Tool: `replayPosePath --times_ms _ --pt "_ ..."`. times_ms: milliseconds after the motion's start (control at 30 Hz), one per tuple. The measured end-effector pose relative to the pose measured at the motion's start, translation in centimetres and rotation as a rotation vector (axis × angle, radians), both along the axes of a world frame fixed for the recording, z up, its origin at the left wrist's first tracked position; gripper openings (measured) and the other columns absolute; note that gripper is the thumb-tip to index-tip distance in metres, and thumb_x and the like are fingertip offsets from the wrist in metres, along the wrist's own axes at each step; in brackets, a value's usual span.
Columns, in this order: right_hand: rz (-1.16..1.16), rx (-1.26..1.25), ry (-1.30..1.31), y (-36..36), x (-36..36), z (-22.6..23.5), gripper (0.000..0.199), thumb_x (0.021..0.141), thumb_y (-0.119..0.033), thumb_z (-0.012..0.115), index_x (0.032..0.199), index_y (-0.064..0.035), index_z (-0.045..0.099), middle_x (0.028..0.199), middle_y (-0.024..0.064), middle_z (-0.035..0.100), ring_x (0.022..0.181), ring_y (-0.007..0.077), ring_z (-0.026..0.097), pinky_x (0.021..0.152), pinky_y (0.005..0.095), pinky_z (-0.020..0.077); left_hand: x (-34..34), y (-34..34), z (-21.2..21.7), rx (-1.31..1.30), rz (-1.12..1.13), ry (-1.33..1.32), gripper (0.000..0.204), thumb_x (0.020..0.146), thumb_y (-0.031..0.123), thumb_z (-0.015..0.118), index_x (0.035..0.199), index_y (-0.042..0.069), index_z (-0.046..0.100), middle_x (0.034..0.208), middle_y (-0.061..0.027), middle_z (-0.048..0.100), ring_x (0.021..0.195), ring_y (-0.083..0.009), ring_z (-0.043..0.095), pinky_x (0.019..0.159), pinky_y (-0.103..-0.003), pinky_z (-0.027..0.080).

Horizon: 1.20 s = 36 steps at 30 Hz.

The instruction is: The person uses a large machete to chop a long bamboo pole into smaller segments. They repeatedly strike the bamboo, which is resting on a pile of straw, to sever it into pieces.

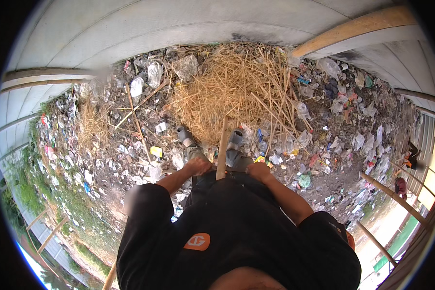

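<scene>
My left hand [198,165] is closed at my waist, at the edge of the dark clothing there. My right hand [258,170] is curled closed at the other side of my waist. What the fingers grip, if anything, is hidden by their own knuckles and the cloth. Between the two hands a wooden pole [223,147] stands in front of my belly, one end against or behind the black shirt [237,208]. Neither hand touches it. Beyond the pole lies a heap of dry straw [222,92], just past my grey shoes [184,135].
Plastic bags, scraps and other litter [343,140] cover the dirt around me. Loose sticks [139,121] lie left of the straw. Grey panels [179,24] with a wooden beam [357,31] stand ahead. Wooden poles [394,195] rise at right, and green plants [29,174] grow at left.
</scene>
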State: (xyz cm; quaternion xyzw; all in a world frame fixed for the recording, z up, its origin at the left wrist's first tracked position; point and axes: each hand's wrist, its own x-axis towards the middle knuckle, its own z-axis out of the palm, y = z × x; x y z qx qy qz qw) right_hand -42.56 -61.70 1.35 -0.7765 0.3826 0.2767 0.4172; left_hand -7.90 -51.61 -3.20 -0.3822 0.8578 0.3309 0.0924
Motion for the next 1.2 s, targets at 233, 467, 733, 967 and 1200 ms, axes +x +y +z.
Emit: replayPosePath --times_ms 233,467,733,967,1200 --pt "0.005 0.043 0.040 1.2 0.8 -0.4 0.031 0.086 -0.039 0.056 0.093 -0.0150 0.074 0.090 0.0154 0.072 0.089 0.0365 0.070 0.078 0.0483 0.0552 0.1 1.7 -1.0 0.110 -0.026 0.028 0.015 0.087 0.024 0.059 0.092 0.011 0.061 0.085 -0.0062 0.067 0.080 -0.0262 0.070 0.066 -0.041 0.056" --pt "0.020 -0.021 0.011 2.2 1.3 -0.8 0.027 0.082 -0.038 0.061 0.089 -0.0152 0.073 0.085 0.0151 0.071 0.084 0.0369 0.070 0.076 0.0490 0.0560 0.3 -0.6 3.2 0.267 0.048 -0.130 0.029 0.096 0.038 0.054 0.101 0.011 0.065 0.097 -0.0093 0.072 0.097 -0.0297 0.071 0.081 -0.044 0.056" --pt "-0.116 -0.060 -0.150 1.6 0.9 -1.9 0.030 0.065 -0.030 0.072 0.089 -0.0124 0.075 0.088 0.0163 0.072 0.086 0.0368 0.070 0.080 0.0472 0.0561 0.5 0.8 2.1 0.048 0.228 -0.150 0.042 0.092 0.052 0.060 0.099 0.012 0.070 0.100 -0.0102 0.072 0.099 -0.0296 0.069 0.086 -0.045 0.052" --pt "-0.215 -0.018 -0.045 3.6 2.8 -1.3 0.036 0.065 -0.037 0.073 0.088 -0.0094 0.076 0.091 0.0183 0.072 0.089 0.0373 0.070 0.085 0.0463 0.0563 0.8 -0.6 4.9 0.176 0.420 -0.340 0.040 0.075 0.046 0.076 0.096 0.011 0.074 0.098 -0.0153 0.073 0.092 -0.0335 0.071 0.083 -0.045 0.056" --pt "-0.158 -0.082 -0.041 4.4 2.6 3.7 0.034 0.071 -0.038 0.070 0.084 -0.0078 0.076 0.087 0.0204 0.072 0.086 0.0390 0.070 0.083 0.0475 0.0567 -0.1 0.0 7.2 0.189 0.390 -0.393 0.031 0.073 0.037 0.074 0.093 0.014 0.076 0.094 -0.0152 0.073 0.095 -0.0320 0.071 0.087 -0.044 0.055"
